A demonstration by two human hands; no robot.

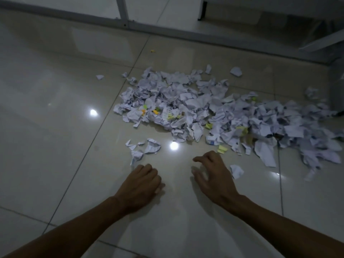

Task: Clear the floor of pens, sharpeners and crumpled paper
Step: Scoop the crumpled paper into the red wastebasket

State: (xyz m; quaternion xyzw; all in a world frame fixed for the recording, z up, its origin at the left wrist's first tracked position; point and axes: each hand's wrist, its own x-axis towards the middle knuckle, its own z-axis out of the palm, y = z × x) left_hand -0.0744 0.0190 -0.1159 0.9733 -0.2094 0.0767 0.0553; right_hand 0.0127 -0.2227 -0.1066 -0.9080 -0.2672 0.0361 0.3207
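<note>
A wide heap of crumpled white paper [195, 105] covers the glossy floor tiles, spreading to the right. Small orange, green and yellow bits [149, 111] lie mixed into it; I cannot tell which are sharpeners. A few loose paper scraps [151, 146] lie just ahead of my left hand [141, 185], whose fingers are curled under and hold nothing that shows. My right hand [212, 175] hovers low over the tile with its fingers loosely bent and spread, empty. One paper scrap [236, 171] lies right beside it, and a yellow piece [222, 149] sits just beyond its fingers.
A grey furniture frame and leg [122, 13] run along the back. A dark object [337, 86] stands at the right edge next to the heap. A tiny yellow bit [153, 51] lies alone farther back. Bare tiles stretch to the left.
</note>
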